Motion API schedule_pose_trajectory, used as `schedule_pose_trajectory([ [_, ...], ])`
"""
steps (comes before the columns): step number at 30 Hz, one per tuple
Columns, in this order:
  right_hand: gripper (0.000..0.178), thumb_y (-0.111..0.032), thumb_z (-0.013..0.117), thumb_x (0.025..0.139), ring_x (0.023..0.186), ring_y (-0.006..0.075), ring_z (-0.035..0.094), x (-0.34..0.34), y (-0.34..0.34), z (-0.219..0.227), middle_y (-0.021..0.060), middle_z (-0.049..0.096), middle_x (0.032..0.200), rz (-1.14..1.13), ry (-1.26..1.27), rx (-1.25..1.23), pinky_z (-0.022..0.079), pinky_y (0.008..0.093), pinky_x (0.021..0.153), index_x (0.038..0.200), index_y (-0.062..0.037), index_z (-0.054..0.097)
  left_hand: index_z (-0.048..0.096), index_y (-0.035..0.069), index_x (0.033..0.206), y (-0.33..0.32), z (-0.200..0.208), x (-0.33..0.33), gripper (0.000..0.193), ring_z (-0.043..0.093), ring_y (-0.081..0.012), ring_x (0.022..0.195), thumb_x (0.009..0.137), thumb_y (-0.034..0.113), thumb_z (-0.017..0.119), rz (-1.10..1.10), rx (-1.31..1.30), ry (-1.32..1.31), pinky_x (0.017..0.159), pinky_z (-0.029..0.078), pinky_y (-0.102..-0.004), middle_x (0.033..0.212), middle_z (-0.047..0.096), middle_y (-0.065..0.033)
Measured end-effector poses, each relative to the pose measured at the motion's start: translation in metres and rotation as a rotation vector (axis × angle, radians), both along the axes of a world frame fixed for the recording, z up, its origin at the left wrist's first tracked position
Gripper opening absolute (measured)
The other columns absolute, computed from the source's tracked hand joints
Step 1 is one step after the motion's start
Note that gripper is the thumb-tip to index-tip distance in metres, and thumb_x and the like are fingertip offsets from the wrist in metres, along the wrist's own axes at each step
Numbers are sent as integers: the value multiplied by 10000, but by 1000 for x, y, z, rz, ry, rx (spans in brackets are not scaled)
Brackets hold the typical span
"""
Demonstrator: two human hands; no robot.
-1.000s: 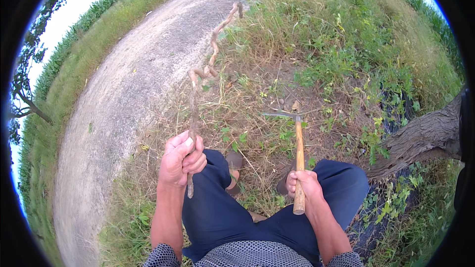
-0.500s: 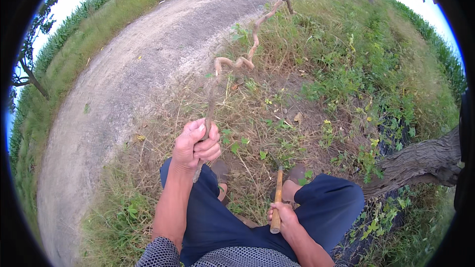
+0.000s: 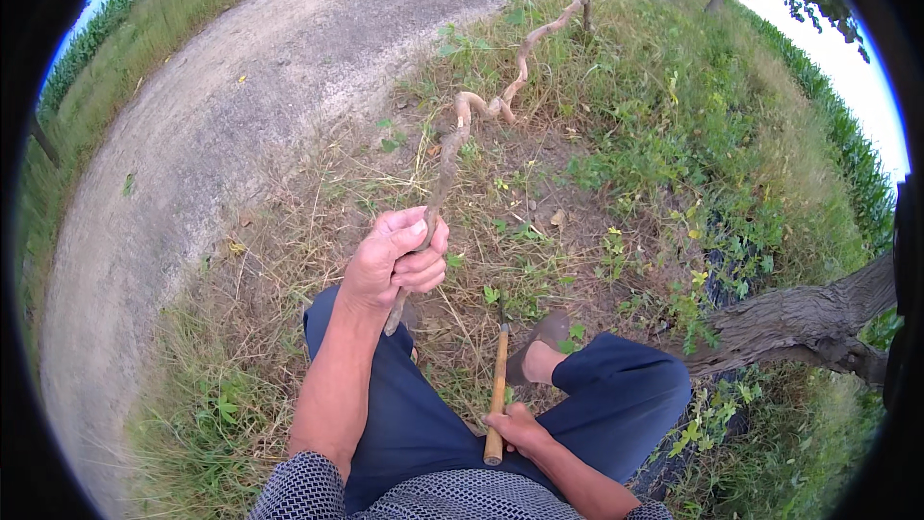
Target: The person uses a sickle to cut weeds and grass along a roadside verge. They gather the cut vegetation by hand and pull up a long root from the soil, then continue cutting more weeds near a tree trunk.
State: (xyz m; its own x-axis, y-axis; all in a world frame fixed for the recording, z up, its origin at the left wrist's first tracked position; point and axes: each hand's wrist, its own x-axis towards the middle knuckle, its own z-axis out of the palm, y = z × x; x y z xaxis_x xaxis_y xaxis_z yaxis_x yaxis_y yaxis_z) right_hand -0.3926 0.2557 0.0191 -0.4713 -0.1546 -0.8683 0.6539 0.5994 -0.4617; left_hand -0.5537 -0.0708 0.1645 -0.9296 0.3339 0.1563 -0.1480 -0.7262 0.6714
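A long, crooked wooden stick (image 3: 449, 166) stretches up and away from my left hand (image 3: 397, 262), which is wrapped round it near its lower end. The stick kinks sharply about midway, and its far end bends down over the grass. In my right hand (image 3: 521, 429), closed and low between my thighs, is a tool with a pale wooden handle (image 3: 500, 380). The handle points forward to a thin dark metal part (image 3: 502, 308) that blends into the grass, so its full shape is hard to make out. The stick and the tool are apart.
Dry and green grass (image 3: 289, 327) covers the ground about my feet. My brown shoe (image 3: 545, 337) rests on it. A thick tree trunk (image 3: 789, 325) leans in at the right, near my knee. A dirt road (image 3: 173, 193) curves past on the left.
The stick and my left hand have shifted a little to the right in view. My right hand and the tool have moved left, closer to the middle of my lap.
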Motion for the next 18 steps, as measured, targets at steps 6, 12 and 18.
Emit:
schedule_pose_trajectory([
  [6,495,-370,774,954,611,392,720,-7,-2,3,261,715,756,492,643,258,575,478,581,1062,100,664,658,-10,1001,-5,2,1,342,329,-41,449,1078,323,671,33,-126,3,453,257,-266,573,388,72],
  [12,358,-262,773,970,690,471,719,-66,-2,69,214,690,699,338,994,58,570,547,638,1069,39,608,656,-15,996,-1,3,0,322,342,-35,463,1059,300,683,46,-247,-16,465,263,-260,578,400,68],
  [18,288,-199,769,993,638,400,714,-176,26,141,176,673,657,223,1292,75,552,487,603,1076,31,618,667,-18,1023,27,3,-6,284,364,-35,519,1069,263,663,33,-412,-30,499,272,-243,633,434,63],
])
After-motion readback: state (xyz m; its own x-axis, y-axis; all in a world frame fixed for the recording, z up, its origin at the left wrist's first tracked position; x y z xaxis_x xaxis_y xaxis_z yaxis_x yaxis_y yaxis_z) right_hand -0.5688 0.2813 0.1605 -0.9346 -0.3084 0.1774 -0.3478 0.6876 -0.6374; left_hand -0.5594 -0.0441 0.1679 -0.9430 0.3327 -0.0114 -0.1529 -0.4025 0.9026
